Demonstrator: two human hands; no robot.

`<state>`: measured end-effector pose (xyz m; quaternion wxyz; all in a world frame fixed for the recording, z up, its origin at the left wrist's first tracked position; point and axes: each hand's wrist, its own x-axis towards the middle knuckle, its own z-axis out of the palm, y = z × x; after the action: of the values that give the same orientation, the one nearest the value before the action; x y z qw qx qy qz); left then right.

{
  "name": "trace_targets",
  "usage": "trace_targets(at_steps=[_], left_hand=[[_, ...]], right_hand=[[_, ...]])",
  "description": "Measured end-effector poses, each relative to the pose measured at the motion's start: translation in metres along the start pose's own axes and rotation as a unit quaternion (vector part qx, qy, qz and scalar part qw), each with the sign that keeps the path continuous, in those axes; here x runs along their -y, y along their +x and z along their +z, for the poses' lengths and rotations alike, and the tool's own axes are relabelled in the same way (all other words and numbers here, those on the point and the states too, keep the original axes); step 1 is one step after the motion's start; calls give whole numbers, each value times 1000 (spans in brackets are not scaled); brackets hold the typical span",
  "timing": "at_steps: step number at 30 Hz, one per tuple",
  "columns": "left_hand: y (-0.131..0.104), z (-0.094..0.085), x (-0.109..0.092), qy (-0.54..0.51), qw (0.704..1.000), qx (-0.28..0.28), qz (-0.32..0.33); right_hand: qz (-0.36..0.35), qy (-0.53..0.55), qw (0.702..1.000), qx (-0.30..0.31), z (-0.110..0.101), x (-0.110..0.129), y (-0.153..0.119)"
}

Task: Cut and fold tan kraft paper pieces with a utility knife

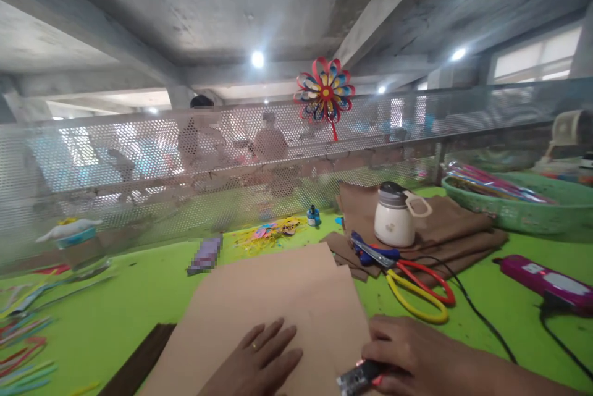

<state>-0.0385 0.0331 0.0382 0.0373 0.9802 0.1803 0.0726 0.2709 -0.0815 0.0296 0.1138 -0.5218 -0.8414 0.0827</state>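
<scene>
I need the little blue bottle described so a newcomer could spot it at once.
At the far side of the green table, before the perforated screen, stands a cream jug with a dark lid on brown sheets. Left of those sheets, by the tangle of yellow strips, is the small blue bottle. It stands upright with a dark cap and pale label, unlike the blue scrap nearby.

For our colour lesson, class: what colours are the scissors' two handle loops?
Scissors: one yellow, one red; clearest in the head view.
</scene>
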Motion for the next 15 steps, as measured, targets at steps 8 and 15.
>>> trace_targets(at_steps=[8,15], left_hand=[[2,5,-4,-30,996,83,-28],[3,8,-1,-37,997,63,-5]], right_hand=[[-14,29,999,14,2,-8,-14],[-25,45,998,27,2,-10,-14]])
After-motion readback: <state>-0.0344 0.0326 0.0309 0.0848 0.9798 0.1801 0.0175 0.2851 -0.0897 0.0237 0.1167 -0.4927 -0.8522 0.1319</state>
